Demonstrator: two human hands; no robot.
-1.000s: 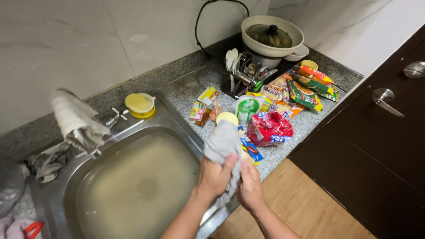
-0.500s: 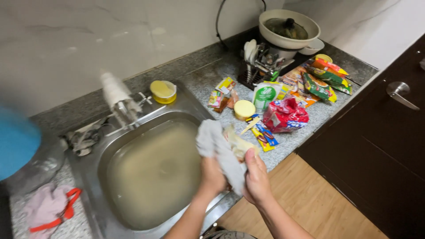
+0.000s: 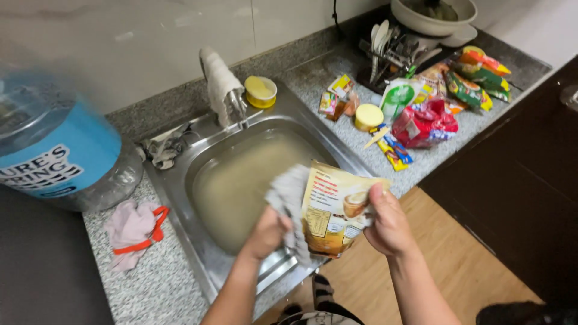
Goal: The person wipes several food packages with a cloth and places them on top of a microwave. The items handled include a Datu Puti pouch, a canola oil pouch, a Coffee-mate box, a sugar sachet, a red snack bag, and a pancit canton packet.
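My right hand [image 3: 388,224] grips a tan and cream food pouch [image 3: 330,207] by its right edge, held upright over the front rim of the steel sink [image 3: 180,186]. My left hand [image 3: 268,232] holds a grey cloth [image 3: 288,201] pressed against the pouch's left side. The sink basin below holds murky water [image 3: 241,180].
A tap wrapped in a white cloth [image 3: 220,84] stands behind the sink beside a yellow tub [image 3: 261,91]. Several snack packets, a red bag [image 3: 424,123] and a yellow lid [image 3: 368,116] lie on the right counter. A large blue water bottle [image 3: 57,144] and a pink cloth [image 3: 132,229] sit left.
The view has swung left and the hands now sit over the sink's front rim. The pouch, earlier mostly covered by the cloth, now shows its printed face, with the cloth at its left side.
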